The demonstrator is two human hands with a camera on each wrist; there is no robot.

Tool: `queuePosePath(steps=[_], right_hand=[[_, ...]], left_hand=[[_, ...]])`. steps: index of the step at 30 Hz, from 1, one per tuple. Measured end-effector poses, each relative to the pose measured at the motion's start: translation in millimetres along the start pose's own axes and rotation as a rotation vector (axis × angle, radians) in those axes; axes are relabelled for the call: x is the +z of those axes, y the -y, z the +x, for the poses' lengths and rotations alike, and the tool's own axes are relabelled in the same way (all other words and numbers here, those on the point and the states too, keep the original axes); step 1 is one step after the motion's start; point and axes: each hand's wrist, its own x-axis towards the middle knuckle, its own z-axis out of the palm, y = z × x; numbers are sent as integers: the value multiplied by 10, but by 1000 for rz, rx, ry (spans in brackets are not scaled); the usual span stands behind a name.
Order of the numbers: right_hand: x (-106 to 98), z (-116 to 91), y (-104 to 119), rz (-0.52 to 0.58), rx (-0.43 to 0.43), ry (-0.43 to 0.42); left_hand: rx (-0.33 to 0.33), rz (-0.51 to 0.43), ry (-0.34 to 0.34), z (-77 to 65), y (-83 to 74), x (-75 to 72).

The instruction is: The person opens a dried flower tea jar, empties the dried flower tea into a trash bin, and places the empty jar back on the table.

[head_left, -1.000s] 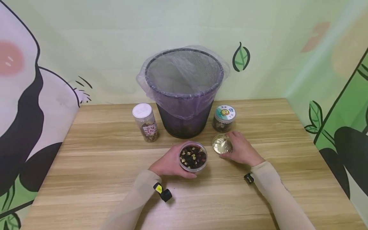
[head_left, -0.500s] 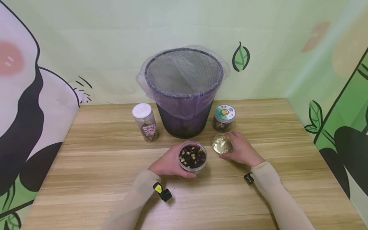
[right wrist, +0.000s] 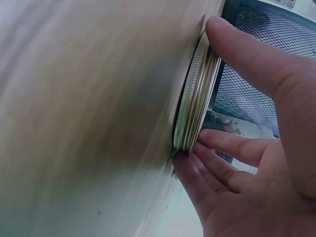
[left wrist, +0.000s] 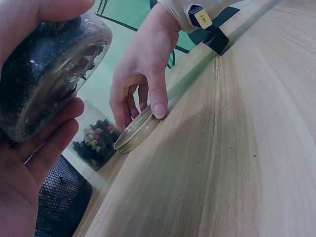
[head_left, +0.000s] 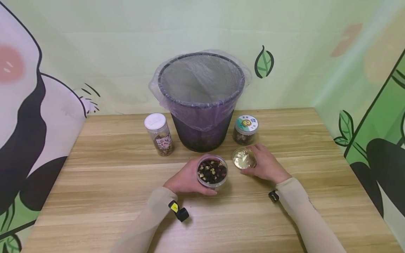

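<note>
In the head view my left hand grips a clear round jar, tilted so its uncapped mouth faces the camera. Dark dried flower tea with pale yellow buds fills it. The left wrist view shows the underside of this jar, raised above the table. My right hand holds a gold lid by its edge, thumb on one side and fingers on the other. That lid lies with its inner side up on the wood; its ridged rim shows in the right wrist view.
Behind the hands stands a black mesh bin lined with a clear plastic bag. A tall white-lidded jar is left of it, a short jar with a printed lid right of it. The wooden table meets a printed wall cloth.
</note>
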Motion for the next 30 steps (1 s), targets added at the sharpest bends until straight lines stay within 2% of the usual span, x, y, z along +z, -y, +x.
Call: queuePosePath(steps=[9,15,18,21,25,30], right_hand=[[-19,-3,-36,13,14,-9],[-97,9,4,7,-21,-72],[-153,21,63,1,-76,-158],[-219,38,132,-6,-154,-277],[-324,83,231,22,-259,-454],[-450,171,348,70,-329,-620]], left_hand=[[-5,31,-6,4,-18,-5],[-38,54,-47,-8,-149,-64],[-52,40,-81,-15,-263,-113],[-56,15,-121,-19,-398,-161],[-21,48,-190,-24,-611,-239],[52,136,-263,-26,-905,-360]])
